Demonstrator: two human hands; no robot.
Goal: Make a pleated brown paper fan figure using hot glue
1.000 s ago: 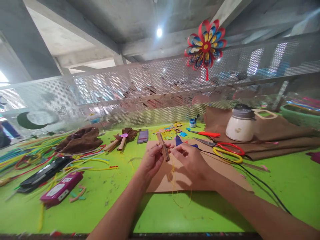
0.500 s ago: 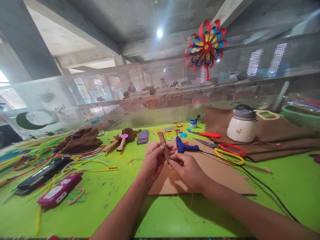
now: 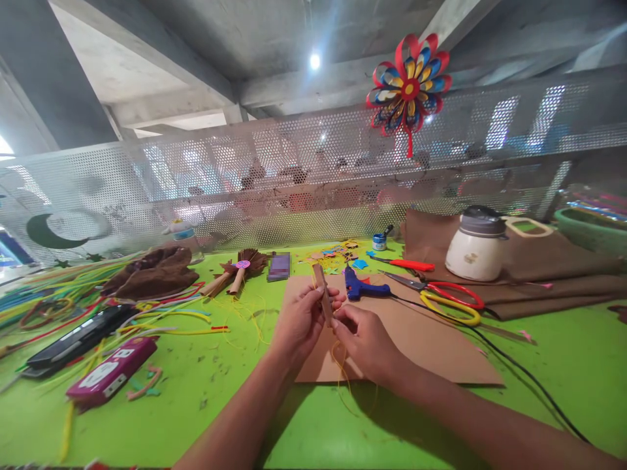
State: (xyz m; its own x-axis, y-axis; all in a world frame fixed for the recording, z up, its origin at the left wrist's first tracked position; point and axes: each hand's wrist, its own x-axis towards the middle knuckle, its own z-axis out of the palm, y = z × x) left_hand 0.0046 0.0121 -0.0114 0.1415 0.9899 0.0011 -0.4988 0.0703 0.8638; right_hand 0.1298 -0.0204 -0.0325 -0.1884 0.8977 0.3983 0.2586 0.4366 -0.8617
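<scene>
A narrow brown paper strip (image 3: 323,295) is held up over a brown board (image 3: 416,346) on the green table. My left hand (image 3: 301,320) grips the strip along its middle, thumb on the front. The fingertips of my right hand (image 3: 365,336) pinch its lower end. Thin yellow string (image 3: 339,365) dangles below the strip between my hands. Just right of the strip, a blue glue gun (image 3: 365,287) lies on the board, its black cord running to the lower right.
Scissors (image 3: 453,307), a red-handled tool (image 3: 411,264), a cream jug (image 3: 476,245) and brown sheets (image 3: 558,287) lie to the right. To the left are a purple box (image 3: 112,373), a black case (image 3: 81,341), colourful strands (image 3: 44,294) and brown rolled pieces (image 3: 238,277).
The camera view has shifted slightly. Both hands keep their grip on the strip, which appears a little lower and more upright.
</scene>
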